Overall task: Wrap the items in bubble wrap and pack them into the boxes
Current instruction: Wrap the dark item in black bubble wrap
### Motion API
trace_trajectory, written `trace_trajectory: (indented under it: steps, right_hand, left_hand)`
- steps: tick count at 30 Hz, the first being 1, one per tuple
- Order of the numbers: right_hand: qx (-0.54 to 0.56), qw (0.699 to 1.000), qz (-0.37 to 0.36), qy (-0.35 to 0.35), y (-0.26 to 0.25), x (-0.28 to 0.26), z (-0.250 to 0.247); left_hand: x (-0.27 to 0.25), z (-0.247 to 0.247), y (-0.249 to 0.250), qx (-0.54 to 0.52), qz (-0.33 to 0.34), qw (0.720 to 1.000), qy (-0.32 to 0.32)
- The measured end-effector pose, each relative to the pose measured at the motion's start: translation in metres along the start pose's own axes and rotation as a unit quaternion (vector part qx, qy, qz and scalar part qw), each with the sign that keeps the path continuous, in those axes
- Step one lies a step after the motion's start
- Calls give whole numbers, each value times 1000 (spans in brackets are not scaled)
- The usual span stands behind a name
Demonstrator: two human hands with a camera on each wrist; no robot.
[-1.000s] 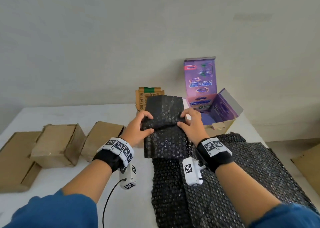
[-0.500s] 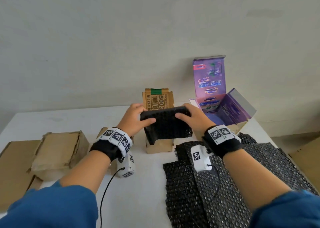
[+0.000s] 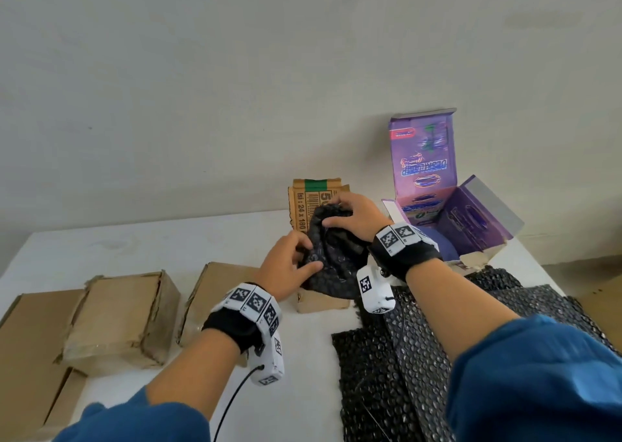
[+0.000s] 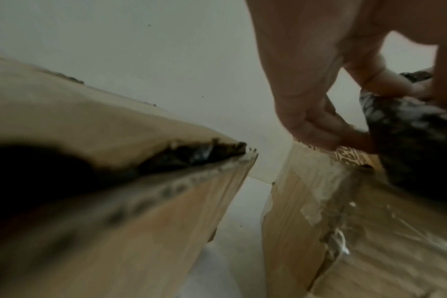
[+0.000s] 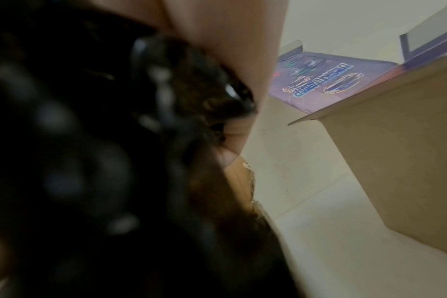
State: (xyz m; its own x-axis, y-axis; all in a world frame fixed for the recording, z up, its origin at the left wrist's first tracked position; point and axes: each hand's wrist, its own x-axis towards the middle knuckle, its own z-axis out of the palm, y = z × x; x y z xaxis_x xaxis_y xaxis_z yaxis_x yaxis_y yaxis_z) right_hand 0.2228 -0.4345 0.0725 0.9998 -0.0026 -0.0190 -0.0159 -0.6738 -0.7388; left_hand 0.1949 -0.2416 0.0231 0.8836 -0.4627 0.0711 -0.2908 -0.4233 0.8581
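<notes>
Both hands hold a bundle of black bubble wrap (image 3: 333,260) over a small open cardboard box (image 3: 321,302) with a printed flap (image 3: 308,206) standing up behind it. My left hand (image 3: 291,261) pinches the bundle's left edge between thumb and fingers. My right hand (image 3: 353,221) curls over its top and far side. The left wrist view shows the fingers (image 4: 316,125) gripping the dark wrap (image 4: 411,141) above the box (image 4: 319,221). Black wrap (image 5: 89,161) fills the right wrist view, blurred. What is inside the wrap is hidden.
Loose black bubble-wrap sheets (image 3: 420,357) lie on the white table (image 3: 151,243) at the front right. An open purple printed box (image 3: 451,219) stands at the back right. Closed cardboard boxes (image 3: 121,317) line the left side, one (image 3: 215,293) just beside my left wrist.
The flat bubble-wrap sheet has been folded into a compact bundle and carried from above the loose sheets to the small cardboard box, then tilted down onto its opening.
</notes>
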Motion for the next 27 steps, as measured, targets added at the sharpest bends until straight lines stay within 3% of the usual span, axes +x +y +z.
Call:
trace_trajectory:
  steps: [4, 7, 8, 10, 12, 14, 17, 20, 22, 27]
  right_hand:
    - [-43, 998, -38, -10, -4, 6, 1]
    - [-182, 962, -121, 161, -7, -9, 0]
    - [-209, 948, -152, 187, -8, -16, 1]
    - [-230, 952, -172, 102, -3, -28, 5]
    - [-251, 959, -123, -53, 9, -34, 16]
    - [-269, 952, -79, -126, 19, -36, 22]
    - [-295, 940, -54, -162, 22, -30, 21]
    - [-305, 932, -33, -195, 18, -21, 17]
    - [-310, 929, -25, -199, 17, -15, 18]
    - [-370, 913, -38, -170, 15, -11, 19]
  left_hand:
    - [9, -1, 1, 28, 9, 999, -40]
    - [16, 1, -5, 45, -46, 998, -1]
    - [18, 2, -6, 43, -67, 997, 2]
    - [24, 1, -7, 63, -82, 995, -6]
    - [29, 1, -4, 127, -74, 989, -27]
    - [32, -1, 0, 239, -64, 967, -63]
    - [33, -7, 6, 383, -33, 921, -62]
    - [34, -5, 7, 444, 45, 893, -65]
    - [35, -1, 6, 449, 62, 886, -94]
    - [39, 4, 4, 457, 27, 881, -124]
